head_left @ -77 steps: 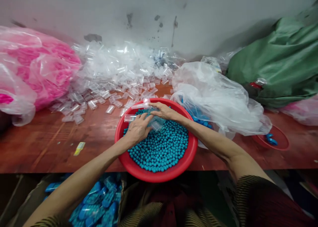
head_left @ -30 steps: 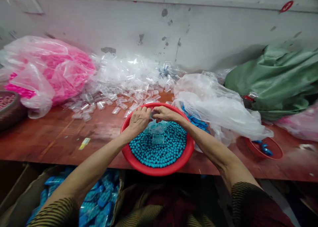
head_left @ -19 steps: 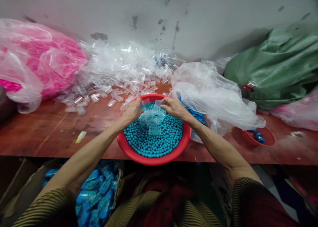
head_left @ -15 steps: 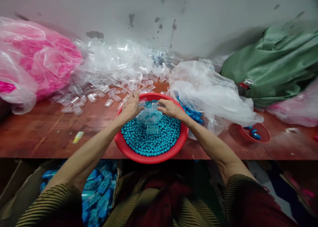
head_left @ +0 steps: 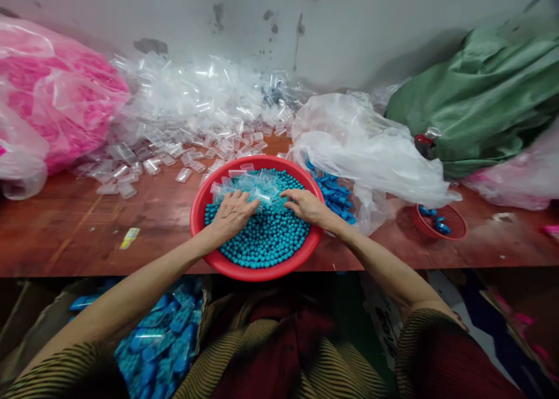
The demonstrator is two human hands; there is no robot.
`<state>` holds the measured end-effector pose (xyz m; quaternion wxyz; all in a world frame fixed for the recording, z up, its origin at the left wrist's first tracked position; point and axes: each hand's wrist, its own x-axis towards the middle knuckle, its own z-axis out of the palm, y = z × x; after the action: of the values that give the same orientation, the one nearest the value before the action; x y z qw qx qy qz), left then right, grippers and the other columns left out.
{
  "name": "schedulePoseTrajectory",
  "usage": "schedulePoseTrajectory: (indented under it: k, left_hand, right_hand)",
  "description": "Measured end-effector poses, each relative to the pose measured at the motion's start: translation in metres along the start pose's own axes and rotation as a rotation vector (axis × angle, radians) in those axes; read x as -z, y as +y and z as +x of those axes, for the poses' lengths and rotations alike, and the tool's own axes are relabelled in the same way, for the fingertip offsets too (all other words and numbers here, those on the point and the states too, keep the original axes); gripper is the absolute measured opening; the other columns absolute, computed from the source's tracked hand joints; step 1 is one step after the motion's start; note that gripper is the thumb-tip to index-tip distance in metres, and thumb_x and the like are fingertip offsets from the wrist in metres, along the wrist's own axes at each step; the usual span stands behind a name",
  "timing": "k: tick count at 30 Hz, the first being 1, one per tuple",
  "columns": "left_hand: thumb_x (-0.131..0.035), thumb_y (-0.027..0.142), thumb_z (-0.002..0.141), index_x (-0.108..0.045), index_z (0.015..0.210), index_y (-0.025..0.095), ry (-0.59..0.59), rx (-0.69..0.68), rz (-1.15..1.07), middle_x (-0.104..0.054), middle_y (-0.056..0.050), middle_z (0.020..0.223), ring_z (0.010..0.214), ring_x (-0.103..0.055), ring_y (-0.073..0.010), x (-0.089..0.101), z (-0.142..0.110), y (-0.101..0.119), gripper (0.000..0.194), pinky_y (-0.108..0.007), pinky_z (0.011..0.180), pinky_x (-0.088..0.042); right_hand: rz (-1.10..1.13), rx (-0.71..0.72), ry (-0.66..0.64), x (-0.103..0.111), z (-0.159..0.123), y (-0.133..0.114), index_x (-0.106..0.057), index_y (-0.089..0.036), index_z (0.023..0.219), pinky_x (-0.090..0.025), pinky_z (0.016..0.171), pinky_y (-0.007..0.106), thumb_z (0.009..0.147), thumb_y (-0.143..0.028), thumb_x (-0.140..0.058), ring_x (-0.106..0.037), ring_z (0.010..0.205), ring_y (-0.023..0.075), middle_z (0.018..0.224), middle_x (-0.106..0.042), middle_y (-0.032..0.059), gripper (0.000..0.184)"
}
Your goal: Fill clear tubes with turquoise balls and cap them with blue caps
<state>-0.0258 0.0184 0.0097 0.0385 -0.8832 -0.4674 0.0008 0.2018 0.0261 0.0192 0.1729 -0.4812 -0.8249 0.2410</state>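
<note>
A red basin (head_left: 305, 250) full of small turquoise beads (head_left: 257, 247) stands at the table's front edge. Several clear plastic pieces (head_left: 262, 184) lie on the beads toward the back of the basin. My left hand (head_left: 233, 215) rests at the left of these pieces, its fingers loosely spread and touching them. At their right side, over the beads, my right hand (head_left: 308, 205) has its thumb and forefinger apart. No piece shows plainly in either grasp; the undersides of the fingers are hidden.
Behind the basin spreads a heap of clear plastic pieces (head_left: 183, 102). Blue plastic parts (head_left: 334, 195) lie beside a white plastic bag (head_left: 362, 148). Also there: a small red basket (head_left: 456, 227), a green sack (head_left: 476, 105), a pink-filled bag (head_left: 56, 90) and, below, blue packed items (head_left: 161, 346).
My left hand has come down and nearer to me, from the basin's rear rim onto the clear pieces. More pieces lie in the basin. My right hand has shifted slightly nearer.
</note>
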Motion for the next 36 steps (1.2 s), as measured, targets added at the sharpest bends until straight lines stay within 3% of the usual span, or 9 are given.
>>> schedulePoseTrajectory:
  k: [5,9,13,16,22,25,29,32,36]
  left_hand:
    - [-0.026,0.011,0.086,-0.058,0.112,0.017,0.007,0.234,0.024,-0.058,-0.016,0.103,0.098,-0.054,-0.0308,0.011,-0.005,-0.003,0.041,-0.047,0.083,-0.040]
    - [-0.035,0.021,0.086,-0.048,0.124,0.018,0.041,0.168,-0.156,-0.059,-0.015,0.111,0.102,-0.056,-0.0298,0.020,-0.013,0.019,0.040,-0.044,0.085,-0.043]
    - [-0.041,0.032,0.086,-0.047,0.116,0.018,-0.095,0.103,-0.561,-0.066,-0.009,0.099,0.090,-0.063,-0.0227,0.018,-0.017,0.036,0.033,-0.032,0.076,-0.048]
    - [-0.038,0.030,0.087,-0.047,0.109,0.017,-0.193,0.152,-0.498,-0.067,-0.009,0.091,0.084,-0.065,-0.0235,0.012,-0.020,0.034,0.027,-0.032,0.072,-0.047]
    - [-0.035,0.029,0.090,-0.050,0.096,0.017,-0.379,0.103,-0.201,-0.064,-0.009,0.090,0.081,-0.064,-0.0233,-0.002,-0.019,0.038,0.020,-0.032,0.070,-0.044]
    - [-0.033,0.030,0.091,-0.051,0.100,0.016,-0.340,0.133,-0.137,-0.059,-0.010,0.100,0.081,-0.063,-0.0216,-0.007,-0.008,0.051,0.024,-0.031,0.069,-0.044]
    - [-0.034,0.031,0.091,-0.051,0.111,0.015,-0.330,0.160,-0.110,-0.058,-0.011,0.104,0.084,-0.062,-0.0237,-0.003,-0.002,0.060,0.030,-0.033,0.068,-0.045]
    - [-0.035,0.028,0.091,-0.052,0.116,0.016,-0.221,0.150,-0.028,-0.059,-0.012,0.104,0.088,-0.060,-0.0261,0.009,-0.010,0.065,0.033,-0.034,0.068,-0.046]
    - [-0.033,0.021,0.091,-0.060,0.109,0.018,0.032,-0.018,-0.203,-0.063,-0.009,0.094,0.087,-0.059,-0.0219,0.035,0.004,0.085,0.032,-0.034,0.076,-0.047]
  right_hand:
    - [0.153,-0.021,-0.070,-0.006,-0.010,-0.011,-0.052,-0.013,0.113,-0.045,0.073,0.028,0.084,-0.015,-0.054,-0.061,0.079,0.0169,0.087,-0.066,0.0067,0.029]
    - [0.228,-0.052,-0.041,-0.018,-0.013,-0.025,-0.055,-0.015,0.098,-0.045,0.072,0.027,0.081,-0.016,-0.058,-0.060,0.077,0.0158,0.085,-0.065,0.0043,0.018]
    - [0.365,0.044,-0.044,-0.028,-0.012,-0.038,-0.058,-0.017,0.097,-0.045,0.079,0.024,0.081,-0.012,-0.055,-0.061,0.087,0.0144,0.092,-0.065,0.0028,0.017]
    - [0.365,0.115,0.001,-0.019,-0.017,-0.036,-0.062,-0.017,0.096,-0.044,0.082,0.023,0.082,-0.011,-0.054,-0.061,0.092,0.0142,0.094,-0.066,0.0029,0.017]
    - [0.060,-0.168,0.253,0.029,-0.048,0.041,-0.066,-0.015,0.085,-0.045,0.079,0.027,0.087,-0.017,-0.045,-0.062,0.080,0.0157,0.083,-0.067,0.0044,0.021]
    - [-0.139,-0.410,0.308,0.033,-0.055,0.094,-0.064,-0.011,0.102,-0.040,0.094,0.036,0.085,-0.018,-0.048,-0.057,0.105,0.0239,0.107,-0.064,0.0139,0.025]
    - [-0.058,-0.530,0.253,0.014,-0.046,0.138,-0.038,-0.009,0.137,-0.031,0.105,0.045,0.076,-0.039,-0.063,-0.037,0.130,0.0321,0.140,-0.041,0.0198,0.072]
    - [0.085,-0.443,0.339,0.000,-0.035,0.151,-0.038,-0.015,0.138,-0.023,0.110,0.044,0.070,-0.044,-0.067,-0.030,0.134,0.0300,0.144,-0.037,0.0142,0.079]
    - [0.315,-0.531,0.578,0.001,-0.026,0.162,-0.055,-0.015,0.121,-0.033,0.104,0.039,0.083,-0.043,-0.047,-0.048,0.120,0.0239,0.126,-0.057,0.0116,0.047]
